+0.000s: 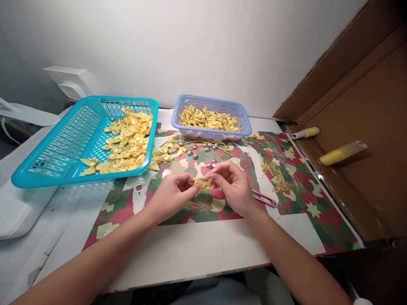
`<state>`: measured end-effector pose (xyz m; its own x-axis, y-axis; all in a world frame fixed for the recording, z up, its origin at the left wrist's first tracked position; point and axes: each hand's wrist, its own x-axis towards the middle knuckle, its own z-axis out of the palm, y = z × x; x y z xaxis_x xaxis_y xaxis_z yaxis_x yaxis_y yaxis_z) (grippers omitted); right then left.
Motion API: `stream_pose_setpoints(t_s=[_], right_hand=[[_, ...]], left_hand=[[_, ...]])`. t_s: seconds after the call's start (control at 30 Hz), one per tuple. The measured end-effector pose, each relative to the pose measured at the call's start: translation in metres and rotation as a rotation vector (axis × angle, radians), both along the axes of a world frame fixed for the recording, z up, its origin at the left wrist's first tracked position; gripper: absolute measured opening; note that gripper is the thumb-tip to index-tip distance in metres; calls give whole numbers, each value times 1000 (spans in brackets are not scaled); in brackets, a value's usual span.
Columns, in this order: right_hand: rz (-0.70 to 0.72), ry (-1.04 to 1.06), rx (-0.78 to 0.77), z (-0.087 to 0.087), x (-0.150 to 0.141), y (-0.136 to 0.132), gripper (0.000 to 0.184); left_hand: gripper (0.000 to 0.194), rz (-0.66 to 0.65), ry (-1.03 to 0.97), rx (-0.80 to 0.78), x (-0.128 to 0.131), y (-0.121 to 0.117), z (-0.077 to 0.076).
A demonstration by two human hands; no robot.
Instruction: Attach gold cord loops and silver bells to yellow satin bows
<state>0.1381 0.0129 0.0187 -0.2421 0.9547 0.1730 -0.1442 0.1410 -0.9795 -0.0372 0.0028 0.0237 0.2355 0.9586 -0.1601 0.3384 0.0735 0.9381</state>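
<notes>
A yellow satin bow point(202, 185) with gold cord is held low over the patterned sheet, between my two hands. Thumb and fingers of my left hand point(173, 195) pinch it from the left. My right hand point(233, 186) has thumb and forefinger pressed together at the bow's right side; what lies between those fingertips is too small to make out. A loop of gold cord point(199, 206) hangs below the bow. Just beyond my hands lie several silver bells point(194, 156), loose gold cords point(216, 146) and more yellow bows point(162, 157).
On the left stands a turquoise basket point(79, 180) of yellow bows; a blue-violet basket point(211, 133) with corded bows is at the back. A pink cutter point(265, 198) and small gold bits point(280, 178) lie right. Cardboard point(352, 106) walls the right side, with yellow-filled tubes point(343, 153) sticking out.
</notes>
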Motion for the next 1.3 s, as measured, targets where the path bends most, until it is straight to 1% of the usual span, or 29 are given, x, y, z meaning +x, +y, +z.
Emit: stream_pose_setpoints(t_s=[0.4,0.63,0.8,0.9,1.03,1.1,1.2,1.3], right_hand=[[10,-14,-5,0,-1,0,10],[8,-27,6,-1,-1,0,13],[13,-31,-1,0,-1,0,12],[7,-41,0,0,-1,-1,13],[-21,-50,-14,-2,-2,0,13],[-27,-50,-30,-4,-2,0,13],[-31,-45,-54,-7,-3,1,15],[-20,-32,-69,-9,-4,1,17]], left_hand=[[29,-7,2,28,2,0,3],[24,-23,-19,12,1,1,-2],[24,-15,6,24,1,1,0],[23,-2,1,57,1,1,1],[14,23,-62,141,1,0,-1],[12,3,-80,164,0,1,-2],[9,-63,-57,182,-2,2,-5],[14,-97,-42,180,-4,4,-7]])
